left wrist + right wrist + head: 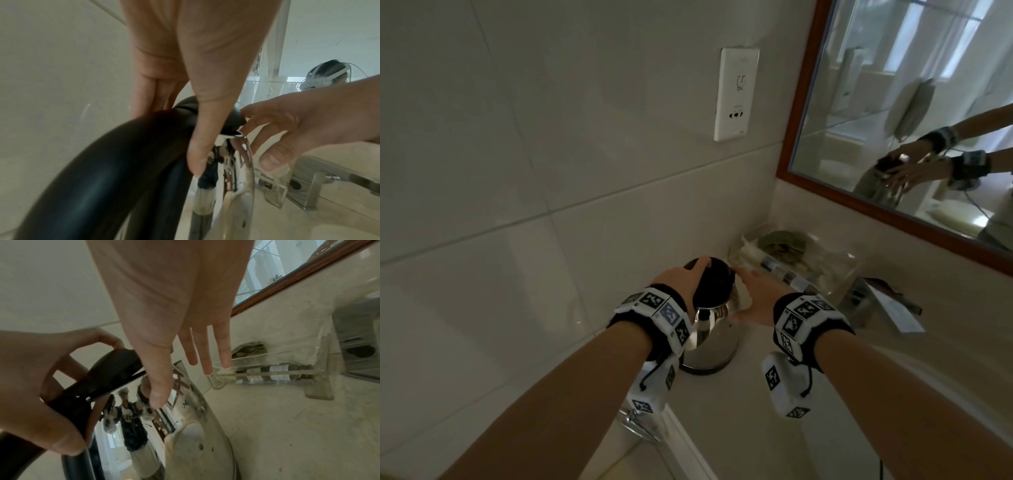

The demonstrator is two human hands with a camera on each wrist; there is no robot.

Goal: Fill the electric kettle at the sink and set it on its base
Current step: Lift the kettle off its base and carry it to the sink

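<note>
Both hands meet at the kettle (pixel 709 329), upright on the surface in the wall corner: left hand (pixel 681 279) curled round its black handle (pixel 98 170), right hand (pixel 755 298) flat-fingered beside the lid (pixel 717 274), spout apparently turned away from them; a one-handed lift could tip it.

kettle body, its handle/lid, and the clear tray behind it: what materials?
Kettle body: polished metal, likely stainless steel; it mirrors the room and the person.
Handle and lid: black, smooth, soft sheen, probably moulded plastic; left hand grips the handle.
Clear tray: transparent with sharp glossy edges, looks like acrylic, though glass can't be ruled out.
</note>
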